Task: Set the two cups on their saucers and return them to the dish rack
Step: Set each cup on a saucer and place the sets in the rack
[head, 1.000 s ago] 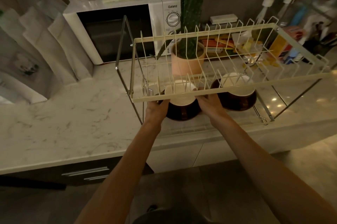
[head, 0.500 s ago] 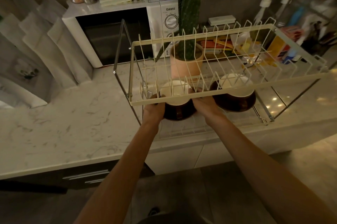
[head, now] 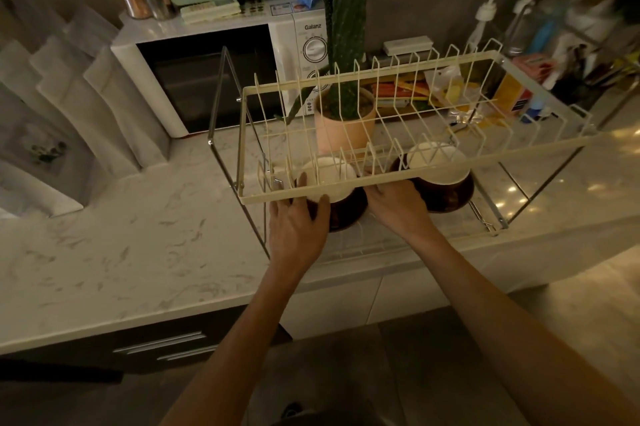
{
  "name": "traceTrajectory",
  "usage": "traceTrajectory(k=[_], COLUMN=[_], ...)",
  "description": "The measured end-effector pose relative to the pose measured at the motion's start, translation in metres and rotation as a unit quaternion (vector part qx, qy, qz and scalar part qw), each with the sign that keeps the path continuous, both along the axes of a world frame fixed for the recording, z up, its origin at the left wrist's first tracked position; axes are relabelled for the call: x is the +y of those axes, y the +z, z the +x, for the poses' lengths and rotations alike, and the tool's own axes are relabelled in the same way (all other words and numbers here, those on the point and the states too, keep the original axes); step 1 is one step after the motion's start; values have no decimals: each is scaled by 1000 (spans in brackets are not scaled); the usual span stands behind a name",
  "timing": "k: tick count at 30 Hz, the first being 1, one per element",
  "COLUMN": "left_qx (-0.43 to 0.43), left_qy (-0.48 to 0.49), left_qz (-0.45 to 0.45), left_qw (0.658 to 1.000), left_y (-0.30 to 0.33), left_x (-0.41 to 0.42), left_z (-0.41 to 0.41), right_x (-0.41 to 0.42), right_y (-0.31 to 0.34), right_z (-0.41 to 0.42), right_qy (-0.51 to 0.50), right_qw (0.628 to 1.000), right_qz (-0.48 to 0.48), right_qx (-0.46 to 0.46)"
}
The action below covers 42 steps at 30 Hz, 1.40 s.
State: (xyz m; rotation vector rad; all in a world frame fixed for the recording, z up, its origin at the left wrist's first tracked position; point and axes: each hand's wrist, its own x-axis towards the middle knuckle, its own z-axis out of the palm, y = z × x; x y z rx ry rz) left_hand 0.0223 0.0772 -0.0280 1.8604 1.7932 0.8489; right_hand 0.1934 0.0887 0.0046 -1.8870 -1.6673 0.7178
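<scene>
A cream cup (head: 329,176) sits on a dark brown saucer (head: 348,216) at the left of the dish rack's lower tier, under the cream wire upper tier (head: 346,195). My left hand (head: 298,223) wraps the left side of this cup and saucer, thumb up beside the cup. My right hand (head: 398,207) presses against the saucer's right rim; its fingertips are hidden under the rack's front rail. A second cream cup (head: 436,162) stands on its own dark saucer (head: 453,198) just to the right, untouched.
Behind the rack stand a pink pot with a tall cactus (head: 344,120) and a white microwave (head: 221,75). Boxes and packets (head: 450,93) crowd the back right. The marble counter (head: 138,245) stretches left, and its front edge runs below my wrists.
My left hand has slid further over the left cup and saucer, fingers now spread on them. The right hand stays at the saucer's right rim. The right cup and saucer have not moved.
</scene>
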Motion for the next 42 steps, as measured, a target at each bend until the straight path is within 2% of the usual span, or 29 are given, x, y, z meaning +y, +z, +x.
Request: traceTrajectory(k=[2, 4, 6, 9, 12, 14, 16, 23, 28, 30, 35, 42], left_qx=[93, 121, 101, 34, -38, -107, -137, -209, -266, -288, -385, -392], left_qy=[-15, -54, -101, -145, -139, -115, -97, -33, 17, 26, 60, 62], left_qz=[68, 123, 141, 134, 75, -6, -56, -124, -175, -190, -253, -253], left_qw=[993, 983, 980, 980, 987, 988, 984, 970, 948, 938, 885, 882], left_y=[4, 16, 25, 36, 45, 49, 49, 26, 10, 12, 17, 11], left_x=[-18, -31, -35, -33, -28, -23, -18, 7, 22, 24, 33, 34], left_z=[5, 14, 27, 53, 80, 99, 115, 148, 154, 156, 161, 163], right_x=[-10, -18, -21, -21, -26, -27, -28, -4, 7, 13, 19, 19], right_y=[4, 7, 9, 7, 6, 3, -1, -17, -13, -13, -19, -23], right_z=[8, 17, 29, 49, 69, 82, 92, 115, 116, 119, 124, 126], right_qy=[-22, -37, -48, -54, -74, -103, -124, -184, -220, -221, -236, -238], right_qw=[997, 990, 979, 970, 962, 964, 969, 980, 963, 959, 951, 947], right_qz=[53, 93, 123, 153, 170, 160, 146, 78, 1, -13, -24, -18], right_qx=[-43, -103, -155, -181, -201, -185, -155, 22, 153, 176, 198, 214])
